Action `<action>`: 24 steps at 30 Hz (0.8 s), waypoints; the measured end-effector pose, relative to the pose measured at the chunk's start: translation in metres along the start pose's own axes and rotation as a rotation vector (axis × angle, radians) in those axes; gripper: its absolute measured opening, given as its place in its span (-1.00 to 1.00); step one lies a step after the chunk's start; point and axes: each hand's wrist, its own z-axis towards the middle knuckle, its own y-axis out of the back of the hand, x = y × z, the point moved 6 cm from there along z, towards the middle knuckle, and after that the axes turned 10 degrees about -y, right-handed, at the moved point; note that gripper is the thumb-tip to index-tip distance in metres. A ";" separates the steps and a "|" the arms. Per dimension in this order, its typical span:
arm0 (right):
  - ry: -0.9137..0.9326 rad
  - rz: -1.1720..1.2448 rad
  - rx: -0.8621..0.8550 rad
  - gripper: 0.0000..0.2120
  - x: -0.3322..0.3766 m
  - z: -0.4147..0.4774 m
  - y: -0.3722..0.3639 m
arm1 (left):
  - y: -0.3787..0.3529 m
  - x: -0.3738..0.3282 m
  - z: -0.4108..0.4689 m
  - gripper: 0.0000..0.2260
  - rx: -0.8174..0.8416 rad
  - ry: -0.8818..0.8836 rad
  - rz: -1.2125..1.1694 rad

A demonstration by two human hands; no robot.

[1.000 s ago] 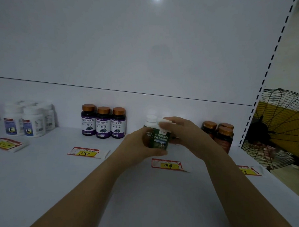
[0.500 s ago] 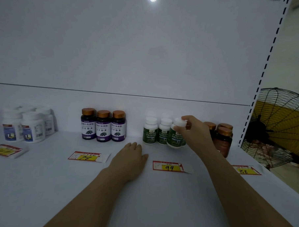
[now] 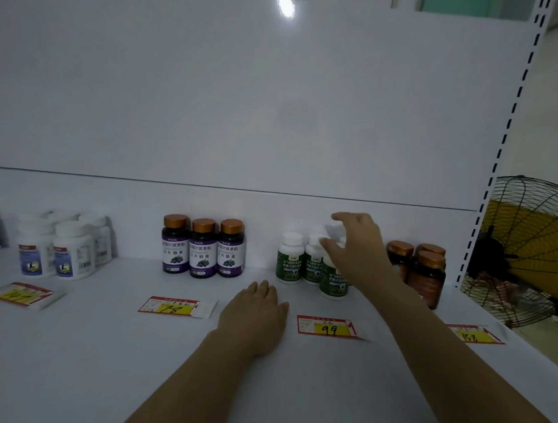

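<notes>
The right hand (image 3: 359, 246) hangs with fingers spread over the front green bottle (image 3: 332, 284), which stands on the shelf (image 3: 104, 363) before two matching bottles (image 3: 290, 259). Brown bottles (image 3: 426, 275) crowd its right side. The left hand (image 3: 254, 315) lies flat nearby.

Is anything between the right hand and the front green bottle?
Nothing visible is in the way. The right hand is open right above the front green bottle; two more green bottles stand behind to its left.
</notes>
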 end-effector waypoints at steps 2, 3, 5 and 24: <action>0.121 -0.111 0.096 -0.60 0.027 0.010 -0.014 | 0.001 0.000 0.000 -0.49 -0.001 -0.001 -0.011; 0.135 -0.176 0.180 -0.61 0.037 0.015 -0.025 | 0.002 0.000 -0.001 -0.49 -0.004 -0.003 -0.013; 0.143 -0.286 0.300 -0.62 0.050 0.023 -0.047 | 0.001 0.001 -0.001 -0.48 -0.006 -0.003 -0.025; 0.234 -0.233 0.282 -0.66 0.076 0.019 -0.038 | 0.023 0.000 -0.008 -0.41 -0.255 0.087 -0.365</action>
